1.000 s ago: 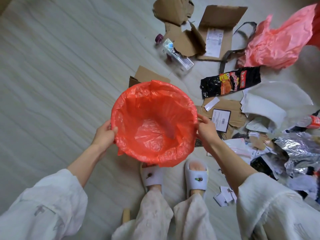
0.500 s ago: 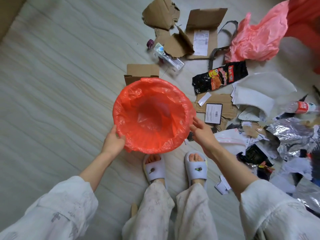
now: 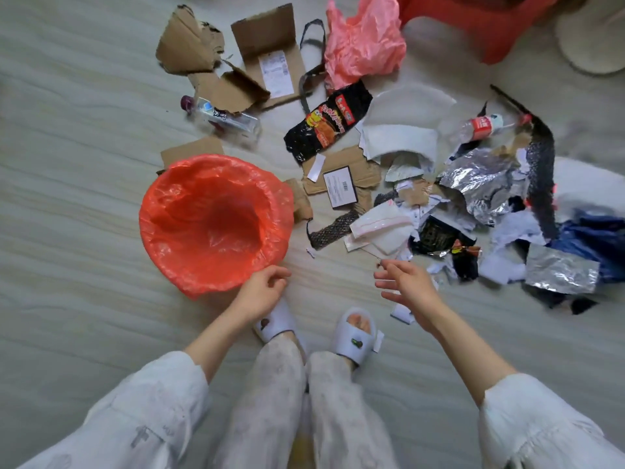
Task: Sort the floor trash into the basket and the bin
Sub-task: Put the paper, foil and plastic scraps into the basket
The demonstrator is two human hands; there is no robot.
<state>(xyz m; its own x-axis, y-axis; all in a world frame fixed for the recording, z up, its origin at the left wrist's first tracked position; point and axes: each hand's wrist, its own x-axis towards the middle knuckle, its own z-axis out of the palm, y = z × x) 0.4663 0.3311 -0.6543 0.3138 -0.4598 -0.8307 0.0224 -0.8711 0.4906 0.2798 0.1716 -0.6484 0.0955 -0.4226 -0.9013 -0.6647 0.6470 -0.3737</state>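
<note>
A round bin lined with a crinkled orange plastic bag (image 3: 216, 221) stands on the pale wood-grain floor (image 3: 67, 130), just left of a person's feet in white open-toed slippers (image 3: 353, 335). The person's left hand (image 3: 262, 291) hovers at the bin's near rim, fingers loosely curled and holding nothing; whether it touches the liner cannot be told. The right hand (image 3: 411, 286) is held out over the floor with fingers spread and relaxed, empty, near the edge of the trash heap. The litter lies scattered to the right of the bin and beyond it: torn brown cardboard pieces (image 3: 257, 59), a clear plastic bottle with a purple cap (image 3: 223, 116), a crumpled pink plastic bag (image 3: 363, 45), a black snack wrapper with red and yellow print (image 3: 326, 125), white paper sheets (image 3: 400, 137), a small clear bottle with a red label (image 3: 480, 125), crumpled silver foil (image 3: 487, 184) and a flat brown cardboard piece carrying a black-bordered white label (image 3: 340, 187). A red plastic basket (image 3: 480, 18) sits at the far edge of the scene, partly out of view. White sleeves (image 3: 152, 411) cover both forearms.
</note>
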